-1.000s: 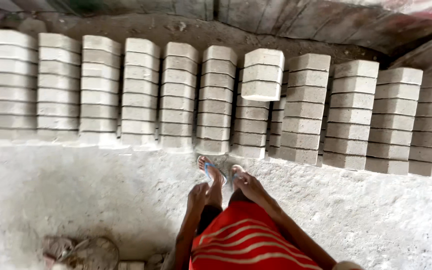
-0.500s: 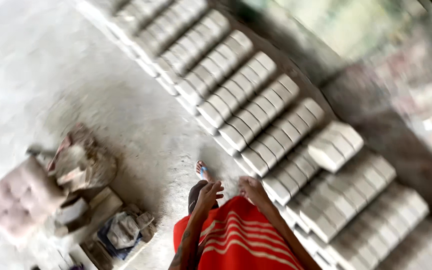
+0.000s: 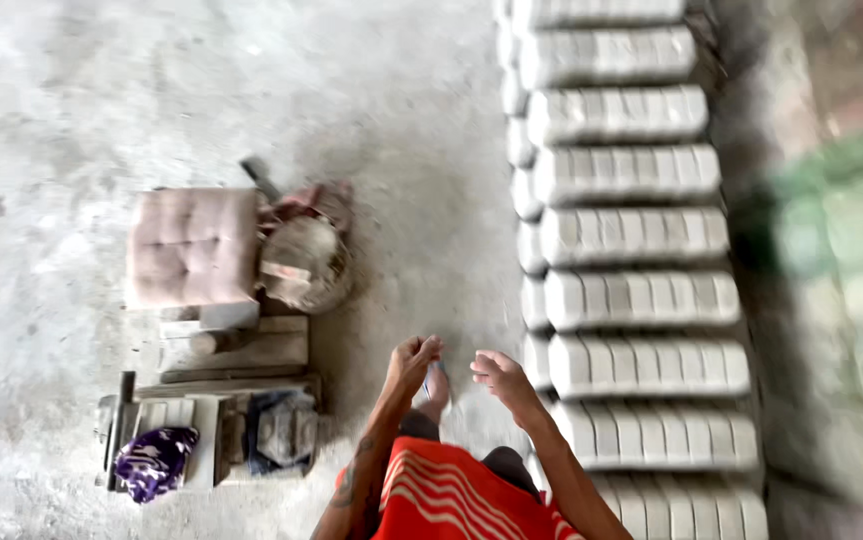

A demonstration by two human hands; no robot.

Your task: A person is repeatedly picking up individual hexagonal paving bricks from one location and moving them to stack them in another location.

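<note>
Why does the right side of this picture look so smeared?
Head view: the right edge beyond the stacked grey blocks blurs into green and pink streaks; the blocks look soft too. The left hand, right hand and pink cushion read clearer. Light is flat, shadows faint.

Rows of pale grey moulded concrete blocks point(image 3: 641, 300) stand on edge on the floor, packed side by side, nearest the right hand point(image 3: 499, 375), which seems empty.

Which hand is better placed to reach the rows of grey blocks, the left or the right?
Probably the right hand. It hangs empty just beside the blocks, which run along the person's right. The left hand is farther from them, toward the side of the pink cushion, and looks loosely curled.
</note>
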